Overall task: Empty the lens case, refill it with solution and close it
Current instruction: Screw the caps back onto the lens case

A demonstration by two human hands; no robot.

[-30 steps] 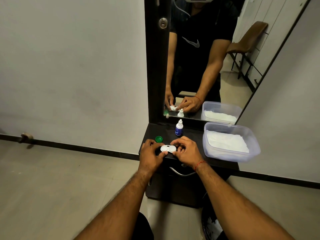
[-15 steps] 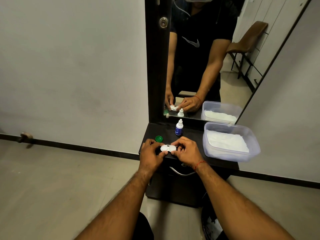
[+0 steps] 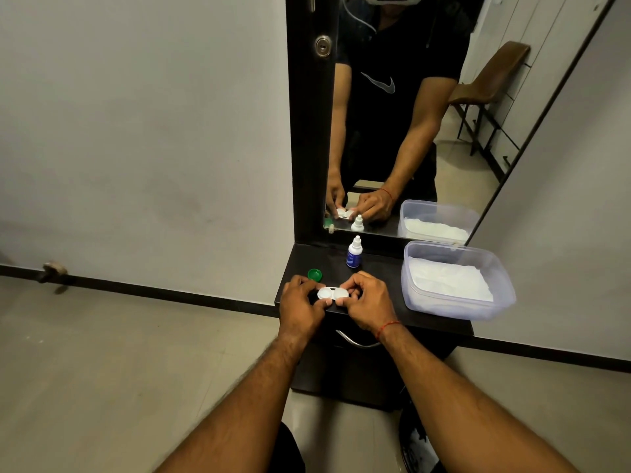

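A white two-well lens case (image 3: 332,294) lies on the dark vanity top (image 3: 379,268) near its front edge. My left hand (image 3: 302,302) pinches the case's left end with thumb and fingers. At the right end, my right hand (image 3: 367,298) holds the case with curled fingers. The left well shows no cap; the right end is partly hidden by my fingers. A loose green cap (image 3: 314,274) lies just behind my left hand. The small solution bottle (image 3: 354,252), white with a blue label, stands upright behind the case.
A clear plastic tub (image 3: 491,268) lined with white tissue sits at the right of the top. A mirror (image 3: 409,114) rises behind, reflecting me and a chair. A metal drawer handle (image 3: 355,341) is below the front edge. The floor drops away left of the vanity.
Both hands stay on the lens case in nearly the same place; my right fingers have shifted slightly over its right end.
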